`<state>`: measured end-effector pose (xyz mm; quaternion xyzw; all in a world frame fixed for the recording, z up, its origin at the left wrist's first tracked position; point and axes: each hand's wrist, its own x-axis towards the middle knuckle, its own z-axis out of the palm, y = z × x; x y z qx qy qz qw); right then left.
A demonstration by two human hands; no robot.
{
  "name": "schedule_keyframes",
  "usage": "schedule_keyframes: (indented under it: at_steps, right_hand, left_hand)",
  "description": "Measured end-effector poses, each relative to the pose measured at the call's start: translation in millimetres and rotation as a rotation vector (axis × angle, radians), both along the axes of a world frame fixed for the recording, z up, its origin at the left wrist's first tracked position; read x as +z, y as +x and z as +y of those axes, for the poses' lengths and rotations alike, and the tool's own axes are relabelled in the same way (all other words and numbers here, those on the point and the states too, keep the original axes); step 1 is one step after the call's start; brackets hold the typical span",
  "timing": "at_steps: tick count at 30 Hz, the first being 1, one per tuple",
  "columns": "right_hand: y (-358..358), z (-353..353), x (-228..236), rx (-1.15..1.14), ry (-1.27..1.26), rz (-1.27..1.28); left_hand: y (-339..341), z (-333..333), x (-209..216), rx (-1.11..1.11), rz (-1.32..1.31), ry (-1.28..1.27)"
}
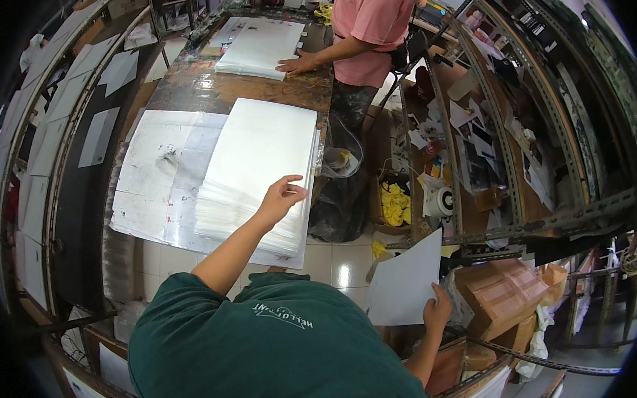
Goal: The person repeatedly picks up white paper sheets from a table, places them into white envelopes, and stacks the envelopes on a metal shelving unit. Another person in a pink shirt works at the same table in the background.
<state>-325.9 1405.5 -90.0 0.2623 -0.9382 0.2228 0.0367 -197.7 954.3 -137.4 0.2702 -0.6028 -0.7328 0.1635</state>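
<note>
A thick stack of white sheets lies on the table in front of me, its near edges fanned into layers. Over the right part of this stack hovers my left hand, fingers bent, with a gap between thumb and fingertips and nothing seen in it. Off to my right, beside the shelving, my right hand grips a single white sheet by its right edge. That sheet hangs tilted and bows slightly.
A stained, wide board lies under the stack's left side. Across the dark table, a person in a pink shirt rests a hand on another white stack. Metal shelving and cardboard boxes stand right; a rack stands left.
</note>
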Motion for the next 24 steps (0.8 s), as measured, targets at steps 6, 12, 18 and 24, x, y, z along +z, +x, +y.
schedule_keyframes:
  at_steps: [6, 12, 18, 24]
  right_hand:
    - [-2.8, -20.4, 8.5, -0.017, 0.008, 0.031]
    - [12.4, -11.1, 10.3, -0.172, -0.062, 0.020]
    - [42.4, -17.0, 22.8, -0.246, -0.012, 0.035]
    - [84.9, -22.7, 20.6, -0.296, -0.020, -0.052]
  left_hand:
    - [-16.3, -37.9, -5.4, 0.180, 0.021, 0.332]
    - [-28.7, -88.8, -30.1, 0.258, 0.060, 0.468]
    - [-57.8, -173.9, -43.5, 0.403, 0.178, 0.650]
    - [-98.2, -256.9, -56.3, 0.584, 0.384, 0.700]
